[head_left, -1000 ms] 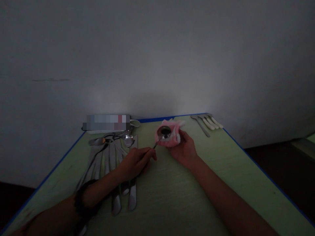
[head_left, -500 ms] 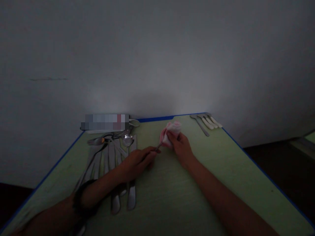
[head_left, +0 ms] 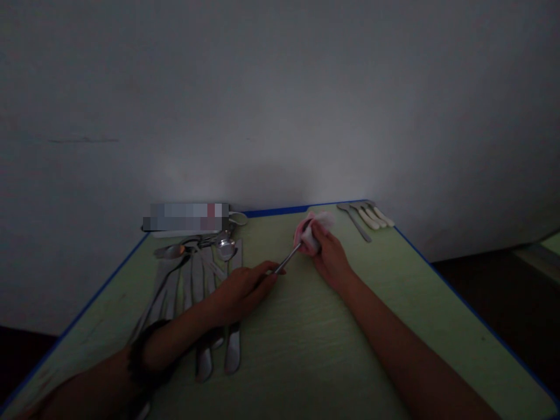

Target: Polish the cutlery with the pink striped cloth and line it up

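Observation:
My left hand (head_left: 246,290) is closed on the thin metal handle of a piece of cutlery (head_left: 289,260), held slanting up to the right. A pink and white cloth (head_left: 308,240) is wrapped over its far end, so whether that is a spoon, fork or knife is hidden. Pinched in my right hand (head_left: 335,259), the cloth bunches around the metal. Both hands are over the middle of the green table (head_left: 297,344). Under and beside my left forearm lie several table knives (head_left: 234,347) and a shiny spoon (head_left: 226,249).
A blurred-out box (head_left: 188,219) sits at the back left, with more cutlery around it. At the back right lie a metal utensil (head_left: 359,226) and several white-handled pieces (head_left: 374,219). A grey wall (head_left: 280,116) stands behind the table's blue edge (head_left: 280,211).
My right hand and the cloth have slid away from my left hand, up and to the right, baring more of the metal handle. My left hand has stayed nearly still.

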Available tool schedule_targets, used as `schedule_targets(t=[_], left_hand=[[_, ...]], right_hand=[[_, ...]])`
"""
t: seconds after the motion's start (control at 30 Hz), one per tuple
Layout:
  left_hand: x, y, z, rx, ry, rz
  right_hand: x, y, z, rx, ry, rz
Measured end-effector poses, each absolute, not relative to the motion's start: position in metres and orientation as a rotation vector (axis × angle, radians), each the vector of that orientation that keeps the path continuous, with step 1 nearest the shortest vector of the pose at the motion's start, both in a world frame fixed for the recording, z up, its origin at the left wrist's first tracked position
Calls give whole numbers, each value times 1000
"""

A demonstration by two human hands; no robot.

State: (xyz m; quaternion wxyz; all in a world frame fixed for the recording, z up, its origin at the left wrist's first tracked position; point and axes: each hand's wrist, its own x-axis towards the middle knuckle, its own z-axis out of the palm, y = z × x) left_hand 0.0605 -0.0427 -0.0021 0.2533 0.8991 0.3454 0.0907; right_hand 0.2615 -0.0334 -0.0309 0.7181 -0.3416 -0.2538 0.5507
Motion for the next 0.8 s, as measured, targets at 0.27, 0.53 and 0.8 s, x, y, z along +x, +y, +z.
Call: schedule_targets(t=[0.27,0.53,0.8], left_hand=[[61,-43,-1,2439,946,231],[61,-42,-1,2440,940,223],[60,-43,-2,2397,930,245]], right_hand=[[261,-34,-29,-750,-591,1250],[262,-33,-32,-779,-617,1250],[261,-34,-31,-774,-614,1260]])
